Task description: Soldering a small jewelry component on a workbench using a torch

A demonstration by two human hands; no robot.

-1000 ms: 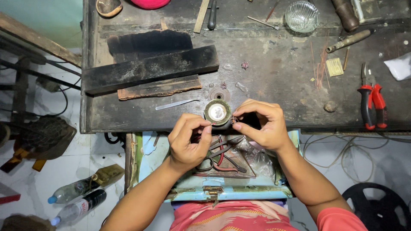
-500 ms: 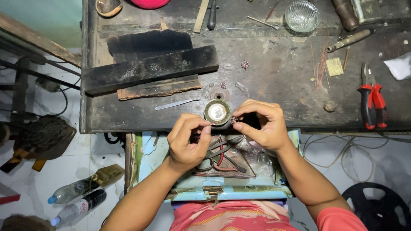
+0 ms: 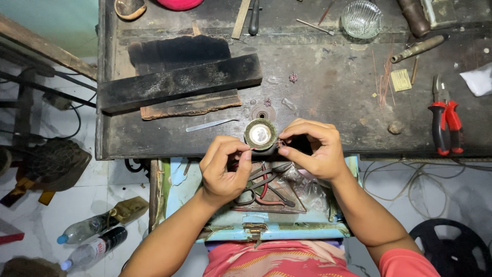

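Your left hand (image 3: 223, 169) and right hand (image 3: 311, 149) meet at the bench's (image 3: 328, 97) near edge. Both grips pinch a tiny piece (image 3: 279, 145) between them, just right of a round dish (image 3: 260, 134); your right fingertips are nearer it.

Hardly any change: left hand (image 3: 223, 169) marginally shifted, if at all.

Red-handled pliers (image 3: 446, 125), glass bowl (image 3: 362, 18), dark wooden block (image 3: 179, 82) (charred), plastic bottles (image 3: 89, 241)

Dark workbench (image 3: 328, 92) carries wood blocks (image 3: 179, 82), red pliers (image 3: 445, 123), glass bowl (image 3: 362, 18)
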